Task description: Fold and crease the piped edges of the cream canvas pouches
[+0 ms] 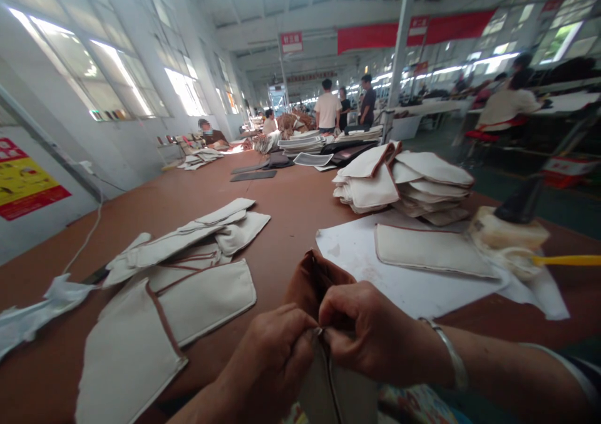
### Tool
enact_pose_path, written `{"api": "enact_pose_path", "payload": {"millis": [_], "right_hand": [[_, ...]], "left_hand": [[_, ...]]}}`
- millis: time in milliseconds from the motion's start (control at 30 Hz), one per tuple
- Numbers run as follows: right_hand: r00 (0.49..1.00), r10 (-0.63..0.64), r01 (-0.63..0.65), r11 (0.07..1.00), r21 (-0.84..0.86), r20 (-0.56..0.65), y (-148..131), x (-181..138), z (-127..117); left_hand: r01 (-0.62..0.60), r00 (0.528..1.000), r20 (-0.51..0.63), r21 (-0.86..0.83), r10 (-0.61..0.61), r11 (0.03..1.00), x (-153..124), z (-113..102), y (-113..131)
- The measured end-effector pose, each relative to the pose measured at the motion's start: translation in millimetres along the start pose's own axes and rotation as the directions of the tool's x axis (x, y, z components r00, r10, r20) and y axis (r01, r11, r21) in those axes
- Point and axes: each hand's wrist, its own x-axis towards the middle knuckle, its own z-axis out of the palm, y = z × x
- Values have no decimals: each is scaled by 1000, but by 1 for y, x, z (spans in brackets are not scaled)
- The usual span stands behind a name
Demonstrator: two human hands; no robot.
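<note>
Near the table's front edge, I hold a sewn brown-and-cream leather piece (300, 286) with both hands. Its brown part rises folded behind my fingers, while the cream part hangs below with a dark seam down the middle. My left hand (277, 349) pinches the seam from the left. On the right, thumb and bent fingers of my right hand (366, 330) pinch the same spot, fingertips nearly touching. A bracelet (448, 352) circles the right wrist. Left of my hands lie cream panels (206, 302) with brown edging, overlapping loosely.
A stack of cream panels (432, 180) stands at right. Before it, one panel (432, 248) lies on white paper (357, 255) beside a tub (509, 227) with a dark cone and a yellow handle (568, 260). More pieces (300, 145) lie at the brown table's (282, 201) far end; people stand beyond.
</note>
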Motion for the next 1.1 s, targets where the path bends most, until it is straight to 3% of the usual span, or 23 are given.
{"api": "enact_pose_path", "payload": {"millis": [133,267,367,500,600,700,800,867,900,967,1033,1100], "right_hand": [[998,-16,16,1000,4,-63,4,-4,4],[996,-26,23,999,-33,-85,2,-5,2],[983,-169,164,984,-74,-71,0,-6,-3],[901,-421,432,855,-287,103,0,-11,-11],[843,-494,538,754,-376,215,3,-17,-16],[796,-548,602,674,-429,256,7,-22,-18],[775,-574,628,647,-433,266,6,-28,-18],[809,-537,588,741,-325,240,3,-31,-20],[854,-480,518,824,-230,202,0,-32,-21],[960,-254,253,967,22,115,-5,-33,-24],[992,11,-44,965,259,126,-8,-31,-28],[963,140,-222,895,388,230,-9,-26,-33]], "left_hand": [[24,1000,-1,-102,-25,994,2,1,4],[148,987,-34,-197,-158,969,5,8,4],[242,967,-13,-274,-255,931,6,11,4],[389,918,80,-381,-389,839,4,9,5],[509,855,232,-539,-463,671,2,7,4],[548,826,338,-668,-451,503,3,9,1],[552,828,351,-646,-437,528,2,13,-1],[536,842,329,-592,-427,601,0,13,-2],[517,855,314,-570,-413,638,-1,12,-1],[466,885,287,-543,-367,699,-3,9,0],[420,907,273,-532,-321,735,-5,6,3],[403,914,267,-527,-305,748,-6,4,5]]}}
